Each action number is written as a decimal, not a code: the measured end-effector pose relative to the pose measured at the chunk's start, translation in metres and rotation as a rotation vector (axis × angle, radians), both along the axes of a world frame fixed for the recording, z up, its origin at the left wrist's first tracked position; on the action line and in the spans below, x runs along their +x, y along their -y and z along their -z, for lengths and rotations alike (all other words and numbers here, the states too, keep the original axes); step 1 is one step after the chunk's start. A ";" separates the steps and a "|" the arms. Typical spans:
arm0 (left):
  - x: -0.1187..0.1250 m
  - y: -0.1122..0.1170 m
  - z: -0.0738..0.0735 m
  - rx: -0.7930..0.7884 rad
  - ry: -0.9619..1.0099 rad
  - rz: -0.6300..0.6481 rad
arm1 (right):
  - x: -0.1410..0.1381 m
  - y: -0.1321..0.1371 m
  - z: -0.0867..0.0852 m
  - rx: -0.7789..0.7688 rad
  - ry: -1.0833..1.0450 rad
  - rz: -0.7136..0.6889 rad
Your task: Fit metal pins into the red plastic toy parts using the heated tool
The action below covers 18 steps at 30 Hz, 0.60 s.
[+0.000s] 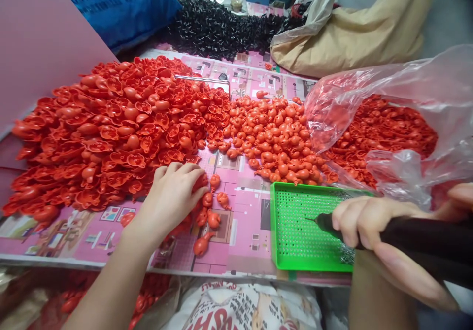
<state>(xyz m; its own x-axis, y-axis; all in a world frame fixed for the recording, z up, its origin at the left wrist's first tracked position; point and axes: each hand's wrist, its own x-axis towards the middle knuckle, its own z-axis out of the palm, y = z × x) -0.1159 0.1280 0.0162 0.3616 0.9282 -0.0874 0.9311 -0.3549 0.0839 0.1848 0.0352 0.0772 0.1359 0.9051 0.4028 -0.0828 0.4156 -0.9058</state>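
Note:
My left hand [173, 194] lies palm down on the pink printed table sheet [244, 216], its fingers curled over small red plastic parts [207, 207] at the near edge of a big heap of red shells [111, 128]. What sits under the fingers is hidden. My right hand [369, 221] is closed round a black powered screwdriver [406, 236]. Its thin tip hovers over a green perforated tray [295, 221] that holds small screws in its near right corner.
A pile of rounder red parts [277, 133] lies mid-table. A clear plastic bag [391, 123] of more red parts stands at the right. Black parts [221, 24], a blue sack [121, 5] and a tan bag [354, 29] line the back. A pink board [37, 39] leans at the left.

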 end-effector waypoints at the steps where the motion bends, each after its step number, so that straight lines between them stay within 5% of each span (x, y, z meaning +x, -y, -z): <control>1: -0.002 0.000 0.000 0.000 -0.005 0.005 | 0.000 0.001 0.000 -0.004 0.004 -0.001; 10: 0.005 0.013 -0.016 -0.111 0.481 -0.067 | -0.001 0.001 0.003 -0.015 -0.018 -0.074; 18: 0.009 0.020 -0.013 -0.179 0.565 -0.126 | 0.010 -0.004 0.015 0.069 0.064 -0.148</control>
<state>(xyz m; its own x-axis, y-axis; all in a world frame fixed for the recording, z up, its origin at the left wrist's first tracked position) -0.1068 0.1078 0.0292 0.2858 0.9555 -0.0725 0.7590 -0.1796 0.6259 0.1947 0.0392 0.0623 -0.0243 0.8834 0.4680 -0.0909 0.4642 -0.8810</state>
